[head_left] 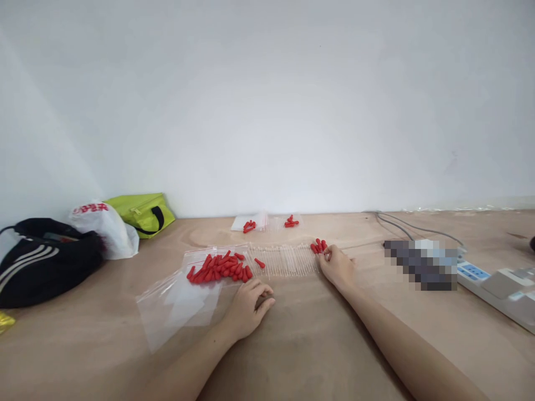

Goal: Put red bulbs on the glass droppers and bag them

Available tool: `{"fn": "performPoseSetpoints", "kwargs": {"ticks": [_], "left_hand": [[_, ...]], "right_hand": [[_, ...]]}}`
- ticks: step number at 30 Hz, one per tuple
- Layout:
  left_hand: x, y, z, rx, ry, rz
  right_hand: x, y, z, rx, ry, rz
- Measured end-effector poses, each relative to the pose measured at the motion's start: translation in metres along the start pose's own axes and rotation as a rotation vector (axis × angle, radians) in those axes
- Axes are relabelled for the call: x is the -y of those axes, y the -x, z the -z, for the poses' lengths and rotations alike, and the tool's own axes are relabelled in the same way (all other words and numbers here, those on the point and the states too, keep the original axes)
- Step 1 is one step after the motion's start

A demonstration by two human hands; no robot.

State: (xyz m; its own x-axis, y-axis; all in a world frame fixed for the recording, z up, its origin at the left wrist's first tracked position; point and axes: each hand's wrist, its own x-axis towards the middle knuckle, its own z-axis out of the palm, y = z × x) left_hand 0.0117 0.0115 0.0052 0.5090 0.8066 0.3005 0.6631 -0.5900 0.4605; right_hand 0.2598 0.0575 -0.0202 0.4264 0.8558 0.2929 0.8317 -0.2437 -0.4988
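My right hand (337, 266) is at the right end of a row of thin clear tubes (288, 260), its fingers pinched at a small cluster of red rubber bulbs (318, 245). How many of these bulbs it grips is hidden by the fingers. My left hand (249, 306) rests on the table, fingers loosely curved and thumb apart, with nothing in it. Just beyond it, a pile of red rubber bulbs (219, 267) lies on clear zip bags (179, 306). One single red bulb (259, 263) lies on the left part of the tube row.
By the wall are two small groups of red bulbs (249, 226) on clear bags. At left stand a black bag (45, 262), a white plastic bag (104, 231) and a lime-green pouch (144, 214). A power strip (497, 287), grey cables and a blurred-out dark object lie at right.
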Motion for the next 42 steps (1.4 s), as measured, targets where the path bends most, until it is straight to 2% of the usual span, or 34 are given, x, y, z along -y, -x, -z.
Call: {"fn": "performPoseSetpoints", "kwargs": {"ticks": [5,9,13,14,16,20,25,28,31,33,35,38,42], "left_hand": [[-0.003,-0.001,0.002,0.023,-0.017,-0.002],[0.000,-0.001,0.001,0.022,-0.039,-0.012],[0.012,-0.017,0.007,-0.059,-0.231,-0.062],[0.017,-0.024,0.010,-0.060,-0.307,-0.070],[0.025,-0.039,0.017,0.009,-0.440,-0.093],[0.038,-0.061,0.025,0.096,-0.453,-0.157],[0.039,-0.070,0.027,0.131,-0.417,-0.187],[0.027,-0.064,0.025,0.093,-0.377,-0.170],[0.008,-0.045,0.017,0.029,-0.268,-0.127],[-0.003,-0.029,0.009,-0.033,0.017,-0.058],[-0.010,-0.014,0.001,-0.045,0.160,-0.028],[-0.012,-0.002,-0.005,-0.053,0.231,-0.036],[-0.009,-0.001,-0.004,-0.009,0.230,-0.006]], "right_hand": [[-0.002,0.007,0.002,-0.041,-0.015,0.113],[0.003,0.014,0.007,0.008,0.030,0.216],[0.014,0.011,0.011,0.125,0.117,0.148],[0.016,0.008,0.012,0.162,0.136,0.116],[0.020,0.002,0.013,0.222,0.162,0.064],[0.025,-0.008,0.012,0.268,0.188,0.018],[0.030,-0.015,0.008,0.313,0.228,-0.009],[0.034,-0.019,0.007,0.324,0.247,-0.015],[0.036,-0.022,0.006,0.337,0.257,-0.010],[0.037,-0.022,0.005,0.343,0.263,-0.005],[0.037,-0.022,0.006,0.339,0.263,0.008],[0.038,-0.019,0.009,0.321,0.255,0.051],[0.036,-0.004,0.018,0.286,0.231,0.170]]}}
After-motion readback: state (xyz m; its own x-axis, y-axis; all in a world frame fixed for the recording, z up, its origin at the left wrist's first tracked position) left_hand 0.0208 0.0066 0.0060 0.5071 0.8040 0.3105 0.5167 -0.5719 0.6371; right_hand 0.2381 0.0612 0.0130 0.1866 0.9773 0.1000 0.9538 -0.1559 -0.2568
